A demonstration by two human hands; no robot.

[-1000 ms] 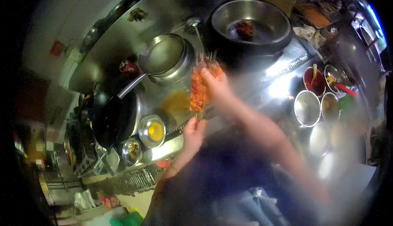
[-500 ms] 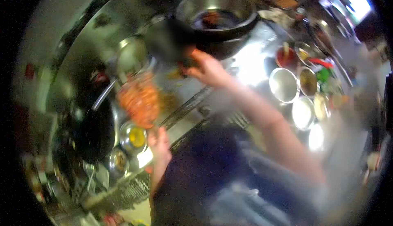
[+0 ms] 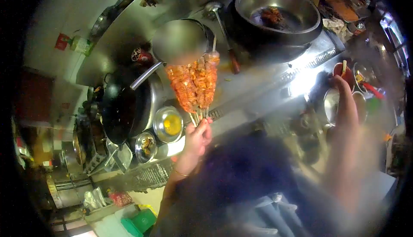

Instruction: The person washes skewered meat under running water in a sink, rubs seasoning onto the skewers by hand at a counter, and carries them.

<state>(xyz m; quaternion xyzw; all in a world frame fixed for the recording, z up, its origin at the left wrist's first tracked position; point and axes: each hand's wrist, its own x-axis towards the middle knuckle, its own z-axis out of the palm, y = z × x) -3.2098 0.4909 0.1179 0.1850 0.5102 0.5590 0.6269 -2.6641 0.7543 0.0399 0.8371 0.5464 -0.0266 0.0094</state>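
My left hand (image 3: 198, 139) is closed around the bare stick ends of several meat skewers (image 3: 193, 84), fanned out and coated in orange-red seasoning. They hang over the metal counter, tips near a saucepan (image 3: 146, 76) with a metal handle; a blurred patch covers part of that pan and the upper skewers. At the right, my right hand (image 3: 343, 91) reaches to a small red container (image 3: 338, 69) with a pale stick standing in it. Its fingers are too blurred to tell their grip. A ladle (image 3: 232, 58) with a wooden handle lies on the counter.
A large steel pot (image 3: 316, 22) with dark red residue stands at the back. Left of the skewers are a wok (image 3: 124, 108), a bowl of yellow liquid (image 3: 171, 126) and a smaller bowl (image 3: 146, 146). Seasoning bowls (image 3: 331, 103) stand at the right.
My right hand has moved from the counter's middle, by the saucepan, to the containers at the right. My left hand has the skewers raised and shifted right in view; the ladle now shows on the counter.
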